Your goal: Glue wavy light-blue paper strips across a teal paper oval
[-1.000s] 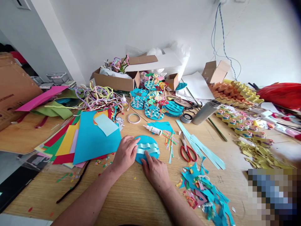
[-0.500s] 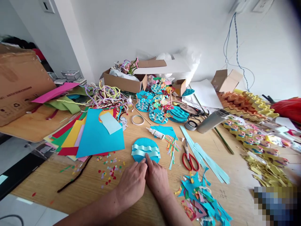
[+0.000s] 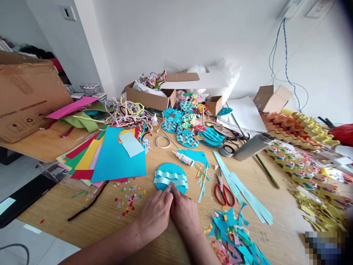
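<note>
A blue paper disc (image 3: 168,167) lies on the table in front of me, with two wavy light blue paper strips (image 3: 162,180) across it. My left hand (image 3: 156,209) is closed, its forefinger reaching onto the disc's lower part. My right hand (image 3: 184,211) is closed beside it, its forefinger tip pressing at the edge of the lower strip. The two hands touch at the fingers and cover the disc's bottom edge. Behind the disc a white glue bottle (image 3: 184,158) lies on its side by some blue paper pieces (image 3: 199,156).
Red-handled scissors (image 3: 224,195) and light blue paper strips (image 3: 250,197) lie to the right, above a heap of paper scraps (image 3: 234,235). Coloured sheets (image 3: 118,154) are stacked left. A metal flask (image 3: 253,146), a tape roll (image 3: 163,141) and finished wavy discs (image 3: 187,138) stand behind.
The view has shifted slightly, so the background sits a little farther right. Both hands stay at the disc in nearly the same pose, fingers still on the lower strip.
</note>
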A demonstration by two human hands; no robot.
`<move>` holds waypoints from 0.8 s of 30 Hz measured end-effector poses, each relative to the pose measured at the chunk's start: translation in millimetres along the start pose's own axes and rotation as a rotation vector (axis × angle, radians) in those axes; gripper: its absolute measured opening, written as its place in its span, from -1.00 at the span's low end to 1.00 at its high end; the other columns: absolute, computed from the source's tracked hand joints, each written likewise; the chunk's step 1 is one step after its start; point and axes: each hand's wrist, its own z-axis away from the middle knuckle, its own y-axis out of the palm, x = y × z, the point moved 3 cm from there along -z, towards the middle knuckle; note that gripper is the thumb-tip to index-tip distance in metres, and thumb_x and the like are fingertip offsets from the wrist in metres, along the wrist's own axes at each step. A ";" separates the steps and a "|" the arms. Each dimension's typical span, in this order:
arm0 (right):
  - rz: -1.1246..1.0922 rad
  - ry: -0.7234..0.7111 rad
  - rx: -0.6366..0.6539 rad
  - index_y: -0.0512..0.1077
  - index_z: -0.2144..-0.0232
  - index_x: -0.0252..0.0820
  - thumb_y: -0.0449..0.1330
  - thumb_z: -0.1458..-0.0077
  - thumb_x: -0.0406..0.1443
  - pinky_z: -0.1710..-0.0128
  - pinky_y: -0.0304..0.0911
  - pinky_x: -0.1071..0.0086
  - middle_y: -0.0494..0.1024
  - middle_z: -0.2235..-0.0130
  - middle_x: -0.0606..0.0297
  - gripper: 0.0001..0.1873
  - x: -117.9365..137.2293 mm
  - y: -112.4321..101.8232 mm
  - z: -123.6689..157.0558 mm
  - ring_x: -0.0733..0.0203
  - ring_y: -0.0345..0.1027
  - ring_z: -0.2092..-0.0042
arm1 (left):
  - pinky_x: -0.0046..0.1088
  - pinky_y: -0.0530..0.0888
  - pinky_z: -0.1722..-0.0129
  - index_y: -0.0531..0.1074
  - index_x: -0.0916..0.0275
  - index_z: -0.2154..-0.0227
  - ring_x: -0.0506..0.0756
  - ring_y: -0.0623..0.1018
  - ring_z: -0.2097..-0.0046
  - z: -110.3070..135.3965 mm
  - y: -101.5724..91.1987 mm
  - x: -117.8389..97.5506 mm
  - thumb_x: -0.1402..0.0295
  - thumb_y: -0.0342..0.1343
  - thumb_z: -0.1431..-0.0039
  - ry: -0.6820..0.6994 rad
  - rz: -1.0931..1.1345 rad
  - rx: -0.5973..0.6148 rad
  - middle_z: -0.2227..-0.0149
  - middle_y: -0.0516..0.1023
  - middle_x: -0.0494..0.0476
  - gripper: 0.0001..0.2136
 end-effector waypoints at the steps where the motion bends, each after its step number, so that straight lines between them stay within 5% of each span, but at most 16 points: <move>1: -0.005 0.005 0.003 0.26 -0.17 -0.17 0.00 -0.20 -0.34 0.51 0.16 0.43 0.62 0.33 0.20 -0.52 -0.4 -0.5 0.0 0.12 0.52 0.39 | -0.24 0.41 0.02 0.33 0.31 0.05 0.18 0.43 0.00 -0.3 1.1 0.2 0.57 -0.20 -0.20 -0.003 0.002 0.000 -0.13 0.37 0.28 -0.68; 24: -0.059 0.016 -0.008 0.26 -0.16 -0.11 -0.05 -0.22 -0.35 0.51 0.11 0.45 0.62 0.34 0.23 -0.54 -4.4 0.6 -0.2 0.18 0.51 0.40 | -0.23 0.43 -0.01 0.27 0.34 -0.02 0.19 0.42 -0.09 -5.4 7.0 4.0 0.56 -0.19 -0.16 -0.043 0.056 -0.008 -0.14 0.37 0.28 -0.63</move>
